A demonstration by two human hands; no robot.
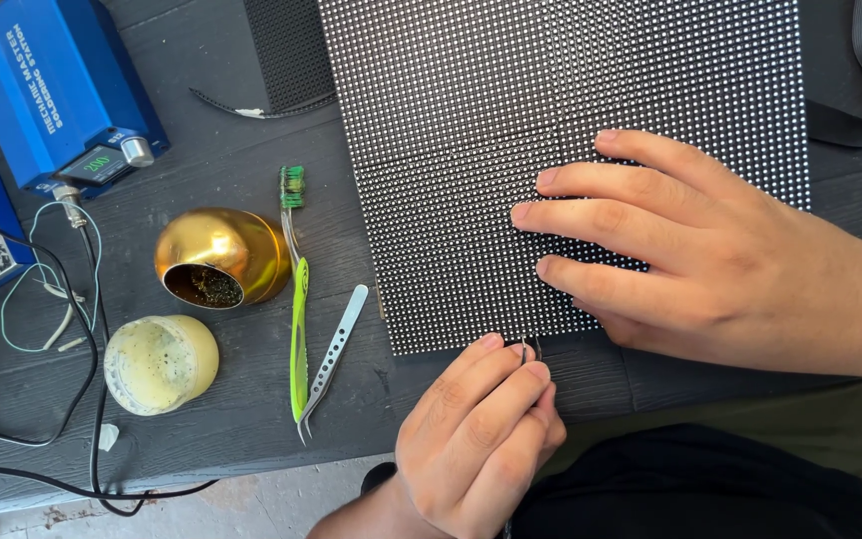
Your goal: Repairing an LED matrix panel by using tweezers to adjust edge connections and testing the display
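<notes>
In the head view, your right hand (710,260) lies flat on the LED matrix panel (551,150), fingers spread and pointing to 9 o'clock, pressing near the panel's lower edge. Your left hand (481,429) is at 6 o'clock of the panel, fingers closed together, pinching a thin metal tool (531,348) whose tips touch the panel's bottom edge. The panel rests on the dark worktop (202,419) and fills the upper middle. At 9 o'clock of the panel lie a green toothbrush (298,319) and steel tweezers (336,349), side by side. Further left stand a golden tip-cleaner pot (221,255), a pale flux jar (160,364) and a blue soldering station (57,90).
</notes>
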